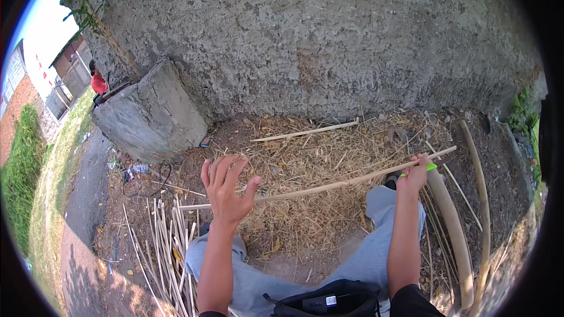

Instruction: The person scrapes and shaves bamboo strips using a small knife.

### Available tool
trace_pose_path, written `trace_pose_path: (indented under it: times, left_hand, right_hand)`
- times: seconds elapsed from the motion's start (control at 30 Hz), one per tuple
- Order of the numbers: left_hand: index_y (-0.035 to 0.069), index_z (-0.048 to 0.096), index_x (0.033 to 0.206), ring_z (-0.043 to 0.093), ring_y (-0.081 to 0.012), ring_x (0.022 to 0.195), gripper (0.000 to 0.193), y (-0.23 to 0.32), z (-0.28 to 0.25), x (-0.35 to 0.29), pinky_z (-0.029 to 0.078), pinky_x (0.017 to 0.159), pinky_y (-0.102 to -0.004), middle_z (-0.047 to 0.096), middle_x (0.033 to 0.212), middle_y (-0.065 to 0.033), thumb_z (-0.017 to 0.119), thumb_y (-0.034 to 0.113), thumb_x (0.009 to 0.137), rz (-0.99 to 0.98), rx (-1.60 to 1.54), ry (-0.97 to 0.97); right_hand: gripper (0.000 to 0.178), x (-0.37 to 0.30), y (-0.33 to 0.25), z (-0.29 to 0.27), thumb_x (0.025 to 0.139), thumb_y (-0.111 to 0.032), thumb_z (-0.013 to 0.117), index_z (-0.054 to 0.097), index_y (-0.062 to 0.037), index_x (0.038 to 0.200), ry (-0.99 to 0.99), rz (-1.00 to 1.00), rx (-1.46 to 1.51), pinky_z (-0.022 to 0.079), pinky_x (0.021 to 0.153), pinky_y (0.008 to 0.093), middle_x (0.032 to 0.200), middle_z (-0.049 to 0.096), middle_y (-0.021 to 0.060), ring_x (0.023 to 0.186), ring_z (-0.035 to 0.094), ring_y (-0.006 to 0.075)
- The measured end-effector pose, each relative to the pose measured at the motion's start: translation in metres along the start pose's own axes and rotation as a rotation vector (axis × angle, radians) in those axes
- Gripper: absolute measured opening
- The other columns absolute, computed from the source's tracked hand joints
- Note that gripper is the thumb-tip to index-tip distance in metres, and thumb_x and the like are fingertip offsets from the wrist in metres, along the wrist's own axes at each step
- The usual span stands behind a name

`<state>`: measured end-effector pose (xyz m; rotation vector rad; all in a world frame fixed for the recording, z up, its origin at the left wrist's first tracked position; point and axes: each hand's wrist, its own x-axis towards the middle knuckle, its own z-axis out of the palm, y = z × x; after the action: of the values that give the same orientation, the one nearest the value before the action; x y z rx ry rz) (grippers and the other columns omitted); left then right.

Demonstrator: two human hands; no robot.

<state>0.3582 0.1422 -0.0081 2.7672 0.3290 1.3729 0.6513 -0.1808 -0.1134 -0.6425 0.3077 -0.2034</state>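
Observation:
A long, pale, split bamboo strip [346, 182] spans the space in front of me, its right end higher than its left. My right hand [415, 174] is closed round it near the right end. A bright green piece [432, 167] sticks out of the same hand; its kind is mostly hidden by the fingers. My left hand [226, 191] is raised with fingers spread, over the left part of the strip, holding nothing. Whether it touches the strip I cannot tell. Below lies a bed of straw-coloured shavings [311, 217] between my legs.
Several thin strips [170, 264] lie heaped at my left. Thick bamboo poles [451, 223] lie at my right. Another strip [305, 132] rests near the rough wall [329, 41]. A concrete block [153, 111] stands far left, with a person in red [98, 84] beyond. A black bag [326, 302] sits at my lap.

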Motion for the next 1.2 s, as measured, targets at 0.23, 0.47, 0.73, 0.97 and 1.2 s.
trace_pose_path:
  times: [0.23, 0.47, 0.73, 0.97, 1.2]
  left_hand:
    - [0.004, 0.051, 0.129, 0.052, -0.0265, 0.115, 0.046, -0.068, -0.01, -0.017, 0.038, 0.1, -0.0443, 0.054, 0.126, -0.0127, 0.068, 0.024, 0.091, -0.833, -0.355, 0.611]
    - [0.002, 0.033, 0.143, 0.052, -0.0238, 0.118, 0.065, -0.073, 0.011, -0.031, 0.048, 0.094, -0.0423, 0.049, 0.136, -0.0136, 0.065, 0.029, 0.094, -1.172, -1.05, 0.173]
    - [0.003, 0.041, 0.133, 0.064, -0.0277, 0.103, 0.041, -0.082, 0.021, -0.015, 0.056, 0.087, -0.0404, 0.058, 0.126, -0.0171, 0.058, 0.019, 0.099, -0.979, -1.532, 0.191]
    - [0.005, 0.051, 0.115, 0.069, -0.0221, 0.083, 0.024, -0.084, 0.021, -0.017, 0.059, 0.072, -0.0341, 0.067, 0.107, -0.0127, 0.062, 0.015, 0.096, -0.985, -1.537, 0.246]
    - [0.004, 0.053, 0.113, 0.069, -0.0209, 0.081, 0.025, -0.085, 0.017, -0.022, 0.059, 0.069, -0.0326, 0.067, 0.106, -0.0134, 0.064, 0.014, 0.094, -0.989, -1.519, 0.261]
  right_hand:
    - [0.024, 0.029, -0.019, -0.013, 0.104, -0.032, 0.044, 0.055, -0.0107, 0.101, 0.097, -0.083, 0.023, 0.03, 0.043, 0.0216, 0.081, 0.056, -0.0002, 0.059, 0.045, 0.0059]
    - [0.026, 0.038, -0.025, -0.02, 0.104, -0.032, 0.044, 0.054, -0.0078, 0.109, 0.137, -0.001, 0.068, 0.031, 0.044, 0.0217, 0.092, 0.056, 0.0023, 0.061, 0.042, 0.0077]
    - [0.024, 0.031, -0.023, -0.016, 0.103, -0.031, 0.045, 0.053, -0.008, 0.106, 0.227, 0.019, 0.059, 0.029, 0.041, 0.0213, 0.087, 0.056, 0.0022, 0.057, 0.04, 0.0068]
    - [0.024, 0.039, -0.02, -0.019, 0.103, -0.031, 0.046, 0.053, -0.0078, 0.103, 0.207, 0.021, 0.036, 0.028, 0.04, 0.0216, 0.085, 0.055, 0.002, 0.051, 0.035, 0.0071]
    - [0.017, 0.037, -0.02, -0.016, 0.099, -0.024, 0.048, 0.051, -0.008, 0.104, 0.189, 0.042, 0.063, 0.028, 0.04, 0.0218, 0.083, 0.054, 0.0019, 0.05, 0.034, 0.0069]
